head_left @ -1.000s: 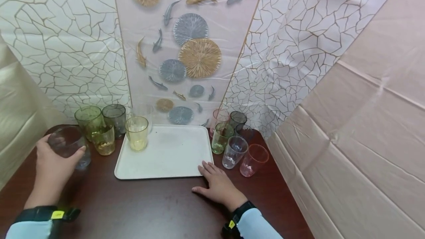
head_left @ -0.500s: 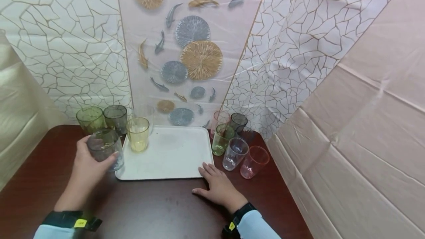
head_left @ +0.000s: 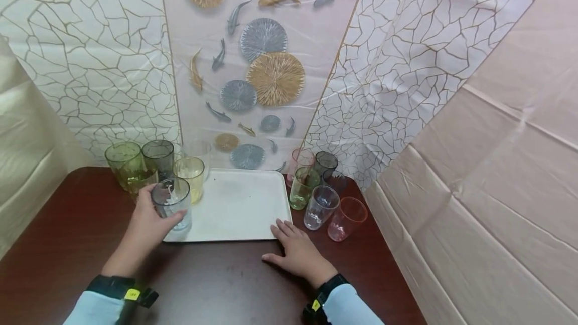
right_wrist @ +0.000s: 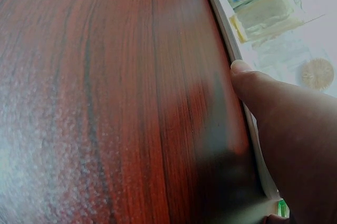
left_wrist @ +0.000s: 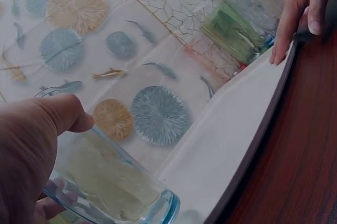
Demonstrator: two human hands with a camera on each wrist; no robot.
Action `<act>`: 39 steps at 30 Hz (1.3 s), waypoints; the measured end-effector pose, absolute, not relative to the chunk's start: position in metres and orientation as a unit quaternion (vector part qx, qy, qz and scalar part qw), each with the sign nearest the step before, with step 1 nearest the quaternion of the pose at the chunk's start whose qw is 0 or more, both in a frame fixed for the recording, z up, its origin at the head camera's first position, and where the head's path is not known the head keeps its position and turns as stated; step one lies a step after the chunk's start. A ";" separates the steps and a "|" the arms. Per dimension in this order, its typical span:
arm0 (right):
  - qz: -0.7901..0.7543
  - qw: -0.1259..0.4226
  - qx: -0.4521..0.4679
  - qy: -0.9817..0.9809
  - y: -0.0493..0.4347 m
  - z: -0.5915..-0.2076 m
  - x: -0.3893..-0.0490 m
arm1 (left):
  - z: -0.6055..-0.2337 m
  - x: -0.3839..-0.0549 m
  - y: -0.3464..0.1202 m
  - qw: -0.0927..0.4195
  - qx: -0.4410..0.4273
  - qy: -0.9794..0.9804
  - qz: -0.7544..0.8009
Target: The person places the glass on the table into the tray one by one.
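Note:
My left hand [head_left: 146, 227] grips a clear, bluish drinking glass [head_left: 175, 209], thumb on the near side, over the front left corner of the white tray [head_left: 246, 209]. The left wrist view shows the glass [left_wrist: 110, 176] tilted in that view, its thick base close over the tray. Right behind it, a pale yellow glass [head_left: 193, 174] stands upright at the tray's left side. My right hand [head_left: 301, 252] rests with fingers spread at the tray's front right corner, holding nothing. In the right wrist view its thumb lies along the tray's edge [right_wrist: 229, 40].
Left of the tray stand a green glass [head_left: 121, 157], a grey glass [head_left: 159, 153] and a yellowish one [head_left: 141, 179] partly behind my hand. Close by the tray's right side are several more glasses, among them green [head_left: 300, 194], clear [head_left: 320, 209] and pink [head_left: 346, 222]. Patterned cloth hangs behind.
My left hand has carried the clear glass rightward from the table left of the tray to over the tray's front left corner. My right hand has stayed in place.

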State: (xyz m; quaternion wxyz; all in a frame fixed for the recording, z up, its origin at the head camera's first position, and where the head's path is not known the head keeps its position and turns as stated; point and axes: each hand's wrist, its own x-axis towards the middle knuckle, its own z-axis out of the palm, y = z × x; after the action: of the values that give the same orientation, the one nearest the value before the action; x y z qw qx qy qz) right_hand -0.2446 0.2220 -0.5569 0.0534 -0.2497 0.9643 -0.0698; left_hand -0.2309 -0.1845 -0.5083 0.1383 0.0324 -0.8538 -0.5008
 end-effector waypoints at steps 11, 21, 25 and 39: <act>-0.073 0.048 -0.252 0.964 0.222 -0.558 -0.245 | -0.521 -0.241 -0.176 0.137 0.012 -0.867 -0.480; -0.070 0.049 -0.249 0.965 0.223 -0.559 -0.245 | -0.520 -0.240 -0.175 0.128 0.007 -0.873 -0.471; -0.067 0.048 -0.249 0.965 0.223 -0.560 -0.247 | -0.523 -0.240 -0.186 0.118 -0.015 -0.892 -0.436; -0.063 0.050 -0.251 0.965 0.222 -0.559 -0.245 | -0.566 -0.235 -0.211 0.022 -0.057 -0.980 -0.188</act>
State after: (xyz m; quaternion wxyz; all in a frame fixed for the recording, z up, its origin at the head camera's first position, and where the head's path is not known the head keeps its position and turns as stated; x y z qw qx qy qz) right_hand -0.2450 0.2222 -0.5589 0.0500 -0.2506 0.9647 -0.0632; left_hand -0.2353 -0.2109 -0.5661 0.0223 -0.0573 -0.9803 -0.1876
